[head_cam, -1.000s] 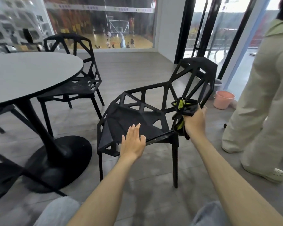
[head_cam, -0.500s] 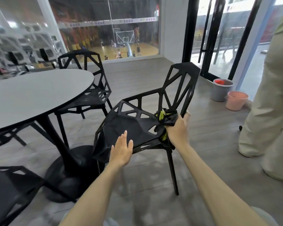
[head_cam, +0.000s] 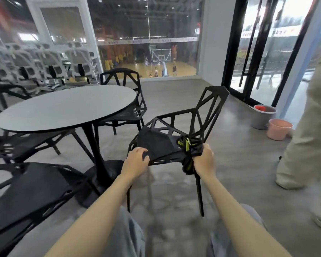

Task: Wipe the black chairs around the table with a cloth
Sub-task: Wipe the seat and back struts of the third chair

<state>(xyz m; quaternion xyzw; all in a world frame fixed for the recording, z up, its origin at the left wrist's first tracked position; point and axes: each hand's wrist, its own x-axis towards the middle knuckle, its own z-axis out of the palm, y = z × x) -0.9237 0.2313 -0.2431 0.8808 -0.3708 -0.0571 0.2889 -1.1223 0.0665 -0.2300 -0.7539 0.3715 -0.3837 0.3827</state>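
Grey flooring runs under a round surface ringed by black lattice chairs. Nearest, one black chair stands turned away from it. On the seat's front edge, the left hand curls its fingers around the rim. At the seat's right corner, the right hand grips a bunched black-and-yellow cloth against the frame. A pink bucket sits beside a grey bucket.
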